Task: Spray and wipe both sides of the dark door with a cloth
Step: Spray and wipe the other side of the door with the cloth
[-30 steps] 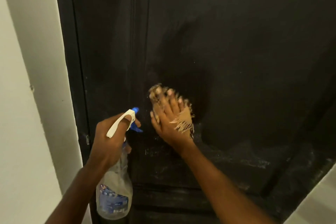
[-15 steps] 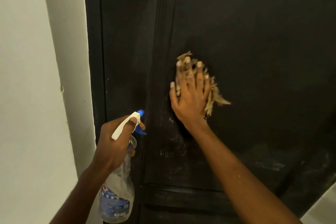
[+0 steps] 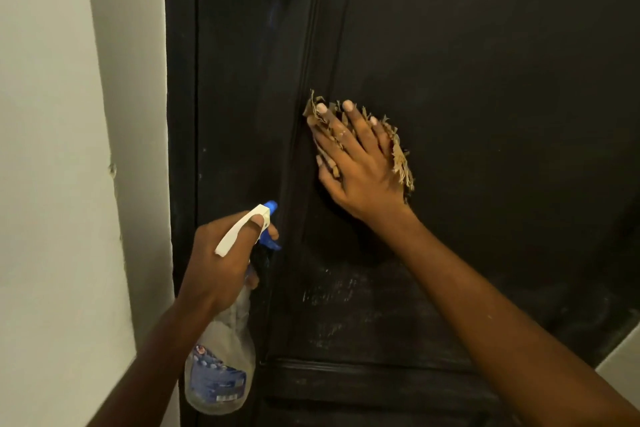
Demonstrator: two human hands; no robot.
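At the left edge of the door (image 3: 485,45), our left hand (image 3: 218,263) is raised, fingers curled round the spray bottle (image 3: 218,367). Further right, mid-door, our right hand (image 3: 360,170) presses the frayed cloth (image 3: 400,156) flat, fingers straight and spread.

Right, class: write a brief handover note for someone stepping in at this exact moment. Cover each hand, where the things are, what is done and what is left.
Left hand grips the spray bottle at its trigger, nozzle toward the door.
Right hand presses the cloth flat on the door panel, fingers spread.
Done: wiping of this side is under way; how much is finished cannot be told.
Left: pale smears lie below the right hand and need wiping. The other side is not in view.
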